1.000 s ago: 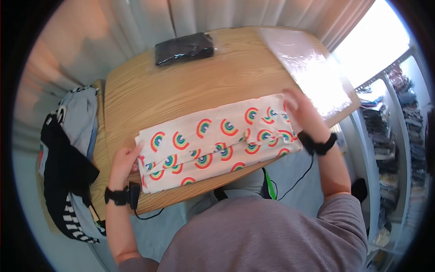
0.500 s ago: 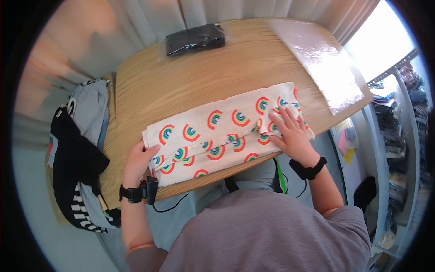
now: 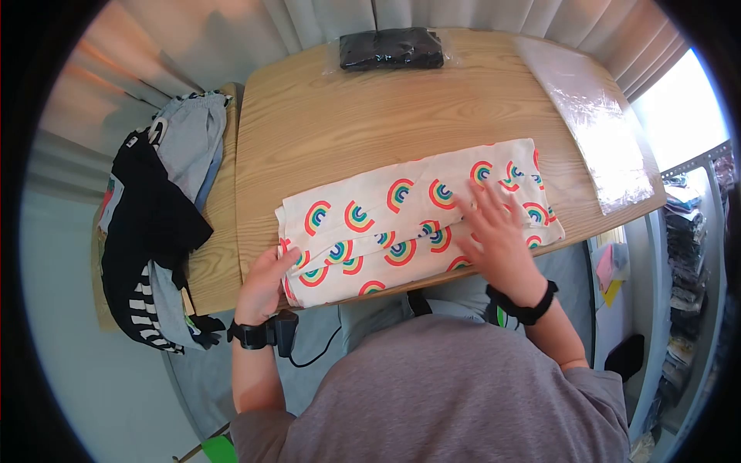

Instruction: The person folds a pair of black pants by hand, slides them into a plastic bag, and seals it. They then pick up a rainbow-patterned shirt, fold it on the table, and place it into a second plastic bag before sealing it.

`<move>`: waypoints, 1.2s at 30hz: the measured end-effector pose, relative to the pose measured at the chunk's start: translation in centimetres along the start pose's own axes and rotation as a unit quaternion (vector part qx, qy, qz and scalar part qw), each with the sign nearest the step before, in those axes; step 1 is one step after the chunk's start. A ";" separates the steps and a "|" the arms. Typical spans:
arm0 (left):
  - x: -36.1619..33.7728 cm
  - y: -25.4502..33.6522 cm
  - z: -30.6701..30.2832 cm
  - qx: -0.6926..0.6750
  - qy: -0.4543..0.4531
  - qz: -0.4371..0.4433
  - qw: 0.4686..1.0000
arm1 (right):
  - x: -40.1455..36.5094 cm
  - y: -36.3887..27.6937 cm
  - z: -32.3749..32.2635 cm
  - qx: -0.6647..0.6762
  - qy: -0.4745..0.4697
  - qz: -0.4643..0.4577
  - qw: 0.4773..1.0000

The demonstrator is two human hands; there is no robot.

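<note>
A white cloth printed with rainbows [image 3: 405, 224] lies folded into a long strip along the table's near edge, with a loose fold running lengthwise across it. At its left end my left hand [image 3: 265, 284] pinches the edge, thumb on top and the other fingers hidden below. My right hand [image 3: 502, 239] is open over the right part of the strip, its fingers spread and slightly blurred against the fabric. Both wrists wear black bands.
A black item in a clear bag [image 3: 391, 49] lies at the table's far edge. Clear plastic bags [image 3: 594, 127] lie on the right. Clothes, including a black garment [image 3: 154, 216], are piled on the left. Shelves of packed goods [image 3: 683, 262] stand at the right.
My right hand has moved left along the cloth, away from its right end, where the bunched fabric now lies flatter. My left hand keeps to the left end. The whole view has shifted.
</note>
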State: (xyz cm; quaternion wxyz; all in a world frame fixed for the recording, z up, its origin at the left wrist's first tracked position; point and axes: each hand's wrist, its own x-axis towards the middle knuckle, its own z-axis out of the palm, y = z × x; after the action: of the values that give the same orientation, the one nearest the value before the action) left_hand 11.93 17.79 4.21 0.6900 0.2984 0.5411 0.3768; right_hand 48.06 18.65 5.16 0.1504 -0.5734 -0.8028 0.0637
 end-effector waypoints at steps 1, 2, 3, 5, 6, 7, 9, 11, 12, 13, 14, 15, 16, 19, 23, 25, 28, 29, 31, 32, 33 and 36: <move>0.0 0.0 0.6 0.001 -0.001 -0.001 1.000 | 0.3 -0.7 0.4 -0.009 -0.008 -0.056 0.998; 0.0 0.1 1.2 0.010 0.002 0.007 1.000 | 0.4 -1.3 1.4 -0.018 -0.013 -0.064 0.998; -0.2 0.3 1.4 0.018 0.005 0.016 1.000 | 0.2 -1.6 2.0 -0.019 -0.011 -0.063 0.998; -0.7 0.4 1.4 -0.018 0.020 0.029 0.999 | -0.2 -2.1 2.9 -0.003 -0.042 -0.080 0.996; -1.0 0.6 1.6 -0.055 0.033 0.040 0.997 | -0.3 -2.2 3.0 0.001 -0.040 -0.079 0.996; -1.3 1.0 1.8 -0.051 0.033 0.038 0.997 | -0.4 -2.2 3.0 0.000 -0.043 -0.091 0.995; -1.9 1.3 1.4 -0.133 0.039 0.102 0.985 | -0.7 -3.2 3.5 -0.009 -0.042 -0.099 0.994; -2.1 1.4 0.9 -0.165 0.043 0.111 0.979 | -0.7 -4.5 4.3 0.011 -0.036 -0.147 0.988; -2.2 1.7 1.1 -0.205 0.026 0.126 0.970 | -0.7 -4.7 4.4 0.019 -0.029 -0.161 0.986; -2.3 1.9 1.3 -0.243 0.010 0.139 0.960 | -0.6 -4.8 4.5 0.019 -0.029 -0.161 0.986; -2.1 1.6 0.8 -0.249 0.013 0.142 0.958 | -0.5 -4.9 4.5 0.021 -0.026 -0.166 0.986; -2.1 1.6 0.9 -0.248 0.013 0.142 0.958 | -0.3 -5.0 4.5 0.022 -0.022 -0.171 0.985; -2.0 1.6 1.2 -0.257 0.017 0.149 0.955 | -0.3 -5.0 4.5 0.022 -0.021 -0.171 0.985; -2.1 1.6 1.3 -0.275 -0.001 0.154 0.949 | -0.4 -5.3 4.5 0.020 -0.021 -0.170 0.985; -1.9 1.8 2.1 -0.293 -0.019 0.152 0.944 | -0.3 -4.8 4.2 0.039 -0.025 -0.170 0.984; -1.9 2.1 2.7 -0.289 -0.014 0.155 0.945 | -0.4 -4.5 3.4 0.049 -0.022 -0.167 0.984; -2.4 2.9 3.5 -0.272 -0.016 0.159 0.949 | -1.1 -3.5 0.7 0.078 -0.046 -0.154 0.984; -2.7 3.5 4.2 -0.258 -0.019 0.160 0.953 | -1.1 -2.5 -0.3 0.035 -0.026 -0.129 0.991; -2.9 5.1 6.1 -0.237 -0.007 0.161 0.958 | -1.6 -0.9 -1.1 -0.016 -0.007 -0.097 0.995; -2.8 5.7 6.8 -0.190 -0.006 0.168 0.967 | -2.0 -0.1 -0.9 -0.033 -0.004 -0.074 0.997; -2.5 6.4 7.9 -0.142 -0.003 0.174 0.974 | -2.3 0.9 -0.6 -0.050 -0.002 -0.053 0.997; -1.5 8.1 12.9 -0.082 -0.035 0.162 0.983 | -3.2 1.8 1.5 -0.049 0.001 -0.048 0.998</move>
State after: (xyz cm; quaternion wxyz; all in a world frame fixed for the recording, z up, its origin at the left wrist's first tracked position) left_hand 22.62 20.86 14.68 0.6603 0.3377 0.4282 0.5163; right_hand 50.12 16.34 2.69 0.1256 -0.5407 -0.8316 0.0167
